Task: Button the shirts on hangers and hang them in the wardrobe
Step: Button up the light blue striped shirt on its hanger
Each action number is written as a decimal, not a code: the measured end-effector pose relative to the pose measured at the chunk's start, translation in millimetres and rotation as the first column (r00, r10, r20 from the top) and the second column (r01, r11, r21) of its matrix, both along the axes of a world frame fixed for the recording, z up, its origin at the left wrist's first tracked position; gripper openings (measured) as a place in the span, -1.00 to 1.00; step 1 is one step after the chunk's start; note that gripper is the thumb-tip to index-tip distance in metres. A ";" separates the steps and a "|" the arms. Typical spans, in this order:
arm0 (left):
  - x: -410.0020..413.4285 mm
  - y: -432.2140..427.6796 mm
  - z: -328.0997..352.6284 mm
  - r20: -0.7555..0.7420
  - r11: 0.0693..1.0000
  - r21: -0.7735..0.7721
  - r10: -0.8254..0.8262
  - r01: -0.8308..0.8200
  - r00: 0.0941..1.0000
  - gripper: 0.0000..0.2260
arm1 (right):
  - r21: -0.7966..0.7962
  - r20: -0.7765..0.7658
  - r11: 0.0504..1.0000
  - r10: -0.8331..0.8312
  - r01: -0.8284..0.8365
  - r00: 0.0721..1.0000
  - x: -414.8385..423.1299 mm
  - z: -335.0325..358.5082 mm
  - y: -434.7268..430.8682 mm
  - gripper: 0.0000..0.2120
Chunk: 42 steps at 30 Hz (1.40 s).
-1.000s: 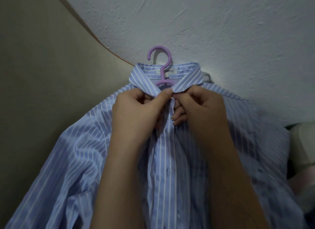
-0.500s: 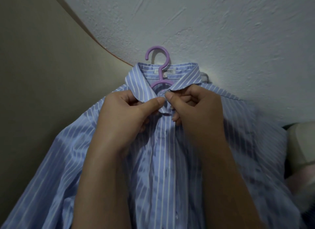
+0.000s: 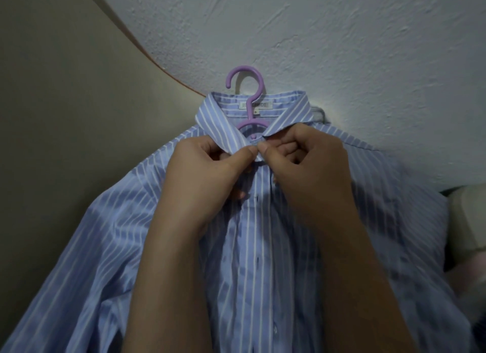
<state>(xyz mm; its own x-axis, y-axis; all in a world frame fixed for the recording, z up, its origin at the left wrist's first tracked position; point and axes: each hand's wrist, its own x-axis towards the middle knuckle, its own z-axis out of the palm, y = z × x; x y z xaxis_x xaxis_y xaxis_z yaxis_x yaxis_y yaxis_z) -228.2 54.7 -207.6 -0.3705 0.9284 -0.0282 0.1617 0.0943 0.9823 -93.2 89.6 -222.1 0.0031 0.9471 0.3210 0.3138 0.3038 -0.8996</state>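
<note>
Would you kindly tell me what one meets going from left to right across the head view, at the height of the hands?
Beige surface → left hand → right hand → pale rounded object at the right edge. Both hands pinch the striped shirt at its collar; the shirt spans the row, so it is left out.

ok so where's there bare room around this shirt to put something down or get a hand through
Bare: the white textured surface beyond the hanger hook, and the beige surface left of the shirt. Crowded: the collar, where the left hand and right hand pinch together, and the shirt's right edge, bordered by pale objects.
</note>
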 end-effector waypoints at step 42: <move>-17.1 -15.3 3.6 0.269 0.935 0.058 -0.353 0.351 0.896 -0.76 | -0.184 -0.296 0.950 0.192 -0.253 0.936 13.6 4.7 -2.8 -0.90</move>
<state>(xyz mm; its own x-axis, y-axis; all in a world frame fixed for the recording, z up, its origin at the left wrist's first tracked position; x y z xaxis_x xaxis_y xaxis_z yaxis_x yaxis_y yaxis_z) -245.3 39.3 -204.1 0.0012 0.9973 -0.0729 -0.0892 0.0727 0.9934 -79.5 86.7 -217.4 -0.1576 0.9794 0.1259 -0.0046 0.1268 -0.9919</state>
